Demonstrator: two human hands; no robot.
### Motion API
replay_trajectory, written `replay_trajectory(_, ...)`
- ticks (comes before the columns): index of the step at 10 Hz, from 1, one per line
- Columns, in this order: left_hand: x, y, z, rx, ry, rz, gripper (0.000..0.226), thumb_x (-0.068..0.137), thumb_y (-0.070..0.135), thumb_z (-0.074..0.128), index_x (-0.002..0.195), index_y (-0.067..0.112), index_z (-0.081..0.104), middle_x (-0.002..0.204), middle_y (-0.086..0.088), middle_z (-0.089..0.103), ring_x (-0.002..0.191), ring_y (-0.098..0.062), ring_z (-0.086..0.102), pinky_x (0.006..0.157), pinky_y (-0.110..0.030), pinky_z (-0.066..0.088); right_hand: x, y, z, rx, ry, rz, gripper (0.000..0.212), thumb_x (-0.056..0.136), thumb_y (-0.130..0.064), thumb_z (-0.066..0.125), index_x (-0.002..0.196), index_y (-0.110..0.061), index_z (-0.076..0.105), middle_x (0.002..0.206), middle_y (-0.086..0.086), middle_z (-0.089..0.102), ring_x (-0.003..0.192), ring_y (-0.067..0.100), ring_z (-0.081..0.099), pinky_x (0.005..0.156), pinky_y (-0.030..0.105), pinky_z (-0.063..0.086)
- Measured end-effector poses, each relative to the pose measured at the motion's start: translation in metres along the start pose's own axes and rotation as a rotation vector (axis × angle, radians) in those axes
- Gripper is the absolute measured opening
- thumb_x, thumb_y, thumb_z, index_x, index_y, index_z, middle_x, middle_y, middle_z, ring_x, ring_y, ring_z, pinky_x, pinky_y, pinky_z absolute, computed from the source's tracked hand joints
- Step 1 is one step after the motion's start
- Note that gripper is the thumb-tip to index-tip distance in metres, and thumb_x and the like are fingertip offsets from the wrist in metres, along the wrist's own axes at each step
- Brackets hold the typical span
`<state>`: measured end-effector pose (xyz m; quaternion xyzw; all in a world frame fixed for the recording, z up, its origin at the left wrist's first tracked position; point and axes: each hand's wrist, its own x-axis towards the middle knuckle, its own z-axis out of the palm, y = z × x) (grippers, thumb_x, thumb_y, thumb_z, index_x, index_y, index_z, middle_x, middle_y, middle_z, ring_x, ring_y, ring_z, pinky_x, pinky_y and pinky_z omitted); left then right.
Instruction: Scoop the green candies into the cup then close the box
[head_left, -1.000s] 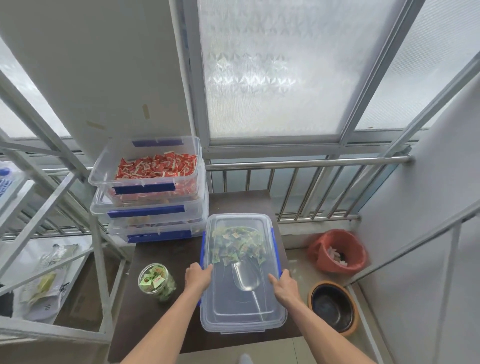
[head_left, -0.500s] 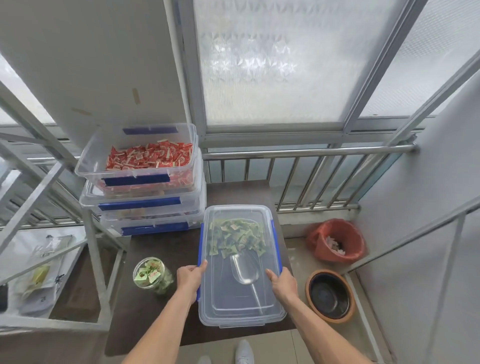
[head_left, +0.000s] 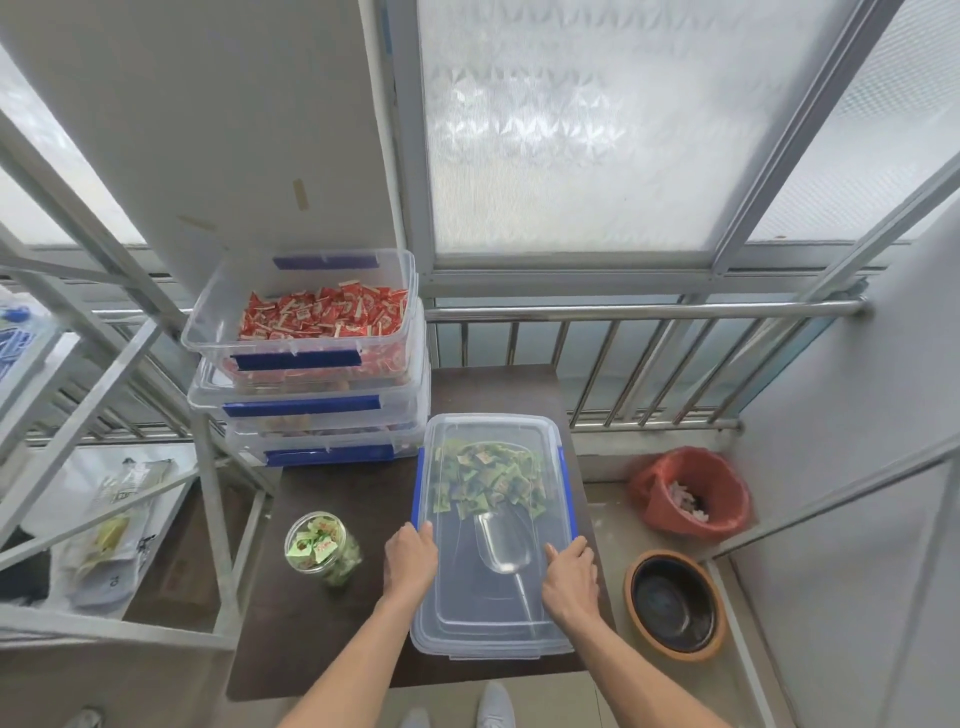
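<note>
From the head camera, a clear rectangular plastic box with blue side clips (head_left: 493, 535) sits on the right half of the dark brown table (head_left: 322, 644), its near end close to the table's front edge and its right side close to the right edge. Its lid is on; green wrapped candies (head_left: 488, 480) and a clear plastic scoop (head_left: 503, 543) lie inside. The left hand (head_left: 410, 561) and right hand (head_left: 570, 574) press flat, fingers together, on the lid's two long edges. A clear cup of green candies (head_left: 322, 548) stands left, with bare table between. A stack of clear boxes with red candies (head_left: 311, 358) fills the back left corner.
</note>
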<state>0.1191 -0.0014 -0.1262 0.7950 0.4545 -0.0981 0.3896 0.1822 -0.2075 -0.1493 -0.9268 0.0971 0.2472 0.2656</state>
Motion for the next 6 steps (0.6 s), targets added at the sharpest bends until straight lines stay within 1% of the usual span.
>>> replay_trajectory(1,-0.004,0.009,0.004,0.110,-0.036,0.026,0.052,0.109,0.027,0.037,0.148,-0.007,0.038,0.147,-0.024,0.049,0.134,-0.038,0.051,0.104,-0.043,0.043,-0.001,-0.004,-0.005,-0.057,0.010,-0.034,0.061,0.108,-0.043,0.034,0.150,0.001,0.027,0.151,0.018,0.040,0.136,0.037,0.043,0.109,0.048,0.040)
replay_trajectory(2,-0.011,0.020,0.003,0.187,-0.094,0.029,0.067,0.106,0.029,0.040,0.159,-0.006,0.015,0.159,-0.023,0.033,0.141,-0.037,0.044,0.110,-0.043,0.039,-0.003,-0.010,-0.015,-0.088,-0.001,-0.065,0.059,0.107,-0.041,0.036,0.150,-0.001,0.027,0.149,0.019,0.040,0.135,0.037,0.044,0.107,0.047,0.040)
replay_trajectory(3,-0.015,0.029,-0.005,0.211,-0.149,-0.012,0.068,0.101,0.030,0.044,0.156,-0.005,0.023,0.155,-0.024,0.037,0.136,-0.039,0.048,0.108,-0.043,0.042,-0.005,-0.011,-0.024,-0.131,-0.037,-0.079,0.058,0.106,-0.040,0.037,0.151,-0.004,0.027,0.150,0.019,0.041,0.135,0.036,0.046,0.108,0.047,0.040)
replay_trajectory(4,-0.023,0.038,-0.022,0.207,-0.242,-0.015,0.063,0.095,0.034,0.046,0.149,0.001,0.040,0.148,-0.020,0.048,0.128,-0.035,0.054,0.105,-0.039,0.047,-0.009,-0.018,-0.035,-0.137,-0.099,-0.075,0.064,0.105,-0.041,0.037,0.155,-0.004,0.023,0.155,0.019,0.038,0.139,0.036,0.044,0.112,0.046,0.039)
replay_trajectory(5,-0.036,0.041,-0.038,0.263,-0.299,0.047,0.058,0.095,0.034,0.046,0.143,0.001,0.049,0.142,-0.016,0.056,0.125,-0.031,0.058,0.102,-0.037,0.047,-0.020,-0.027,-0.046,-0.157,-0.106,-0.115,0.063,0.103,-0.045,0.037,0.153,-0.007,0.030,0.155,0.018,0.039,0.140,0.036,0.043,0.113,0.045,0.038)
replay_trajectory(6,-0.040,0.046,-0.055,0.294,-0.272,0.106,0.056,0.096,0.035,0.047,0.141,0.001,0.054,0.143,-0.018,0.058,0.128,-0.034,0.059,0.102,-0.038,0.047,-0.032,-0.045,-0.060,-0.160,-0.072,-0.180,0.061,0.101,-0.050,0.037,0.148,-0.012,0.041,0.151,0.015,0.045,0.138,0.037,0.046,0.112,0.047,0.039)
